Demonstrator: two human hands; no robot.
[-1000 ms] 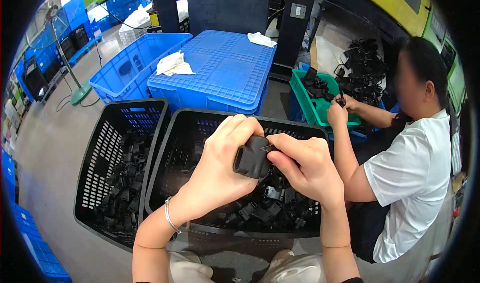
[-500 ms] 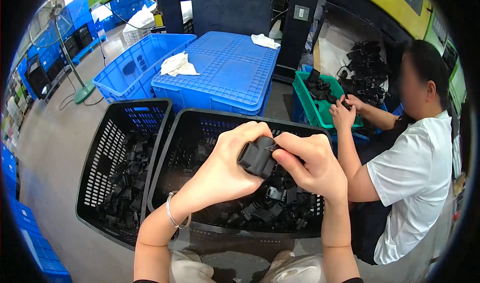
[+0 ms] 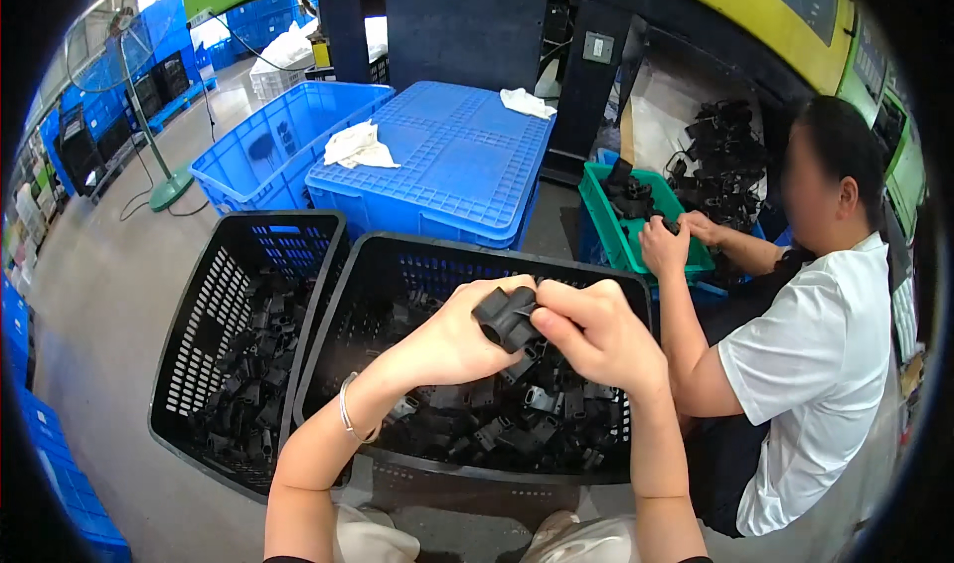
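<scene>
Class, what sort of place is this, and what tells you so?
Probably a factory workshop: black crates hold many similar-looking small black parts, a co-worker sits working at a green bin, and large blue bins stand behind.

An open rectangular blue plastic tub (image 3: pixel 221 173) stands beside a blue plastic bin with a ribbed lid (image 3: pixel 452 160), on which two crumpled white cloths (image 3: pixel 358 148) lie. Farther left, a pedestal fan with a round green base (image 3: pixel 171 193) stands on the grey floor (image 3: pixel 94 334). A co-worker in a white short-sleeved shirt (image 3: pixel 810 339) is at right.
</scene>
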